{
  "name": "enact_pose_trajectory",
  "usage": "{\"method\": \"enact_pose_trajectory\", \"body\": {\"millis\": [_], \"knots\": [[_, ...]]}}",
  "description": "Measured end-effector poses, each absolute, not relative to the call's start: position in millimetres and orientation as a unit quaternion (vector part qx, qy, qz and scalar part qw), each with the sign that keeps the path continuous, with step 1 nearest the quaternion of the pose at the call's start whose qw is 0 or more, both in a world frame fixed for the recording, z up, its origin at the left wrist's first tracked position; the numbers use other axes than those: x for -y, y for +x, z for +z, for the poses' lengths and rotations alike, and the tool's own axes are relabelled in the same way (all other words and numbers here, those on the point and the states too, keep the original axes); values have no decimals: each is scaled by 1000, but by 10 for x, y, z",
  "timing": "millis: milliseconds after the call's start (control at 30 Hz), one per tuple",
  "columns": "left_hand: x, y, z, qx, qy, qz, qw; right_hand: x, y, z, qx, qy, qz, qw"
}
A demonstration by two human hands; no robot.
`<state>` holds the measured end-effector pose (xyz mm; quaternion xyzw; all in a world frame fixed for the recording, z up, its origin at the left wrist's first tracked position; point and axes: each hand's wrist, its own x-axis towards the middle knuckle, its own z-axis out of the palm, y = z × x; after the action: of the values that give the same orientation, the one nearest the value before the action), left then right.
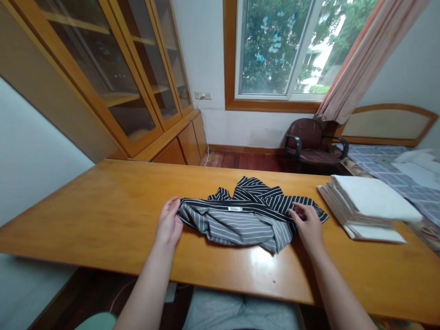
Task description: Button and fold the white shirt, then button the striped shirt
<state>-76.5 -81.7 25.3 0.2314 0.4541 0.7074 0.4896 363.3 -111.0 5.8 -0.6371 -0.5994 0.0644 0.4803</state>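
A black-and-white striped garment (pixel 240 224) lies bunched on the wooden table (pixel 103 211), with its greyer inner side facing me. A small white label (pixel 235 209) shows at the middle of its dark band. At the band's left end, my left hand (pixel 169 221) pinches the cloth between thumb and fingers. My right hand (pixel 307 224) grips the band near its right end, with the fingertips curled onto the fabric. Behind the band, more striped cloth spreads in folds toward the far edge.
A stack of white folded sheets (pixel 371 201) sits right of the garment. Beyond the table are a brown armchair (pixel 309 140), a bed (pixel 388 160) and a window (pixel 275 55). A glass-door cabinet (pixel 144 82) stands at the left, touching or near the table's far edge.
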Motion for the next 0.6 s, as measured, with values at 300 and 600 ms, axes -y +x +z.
{"method": "enact_pose_trajectory", "body": {"millis": [300,600], "knots": [[981,-701,88,-549,371,570,487,1231,3704,112,575,-698,90,416],[1182,-715,28,-555,560,400,466,1366,3981,182,544,-689,415,237]]}}
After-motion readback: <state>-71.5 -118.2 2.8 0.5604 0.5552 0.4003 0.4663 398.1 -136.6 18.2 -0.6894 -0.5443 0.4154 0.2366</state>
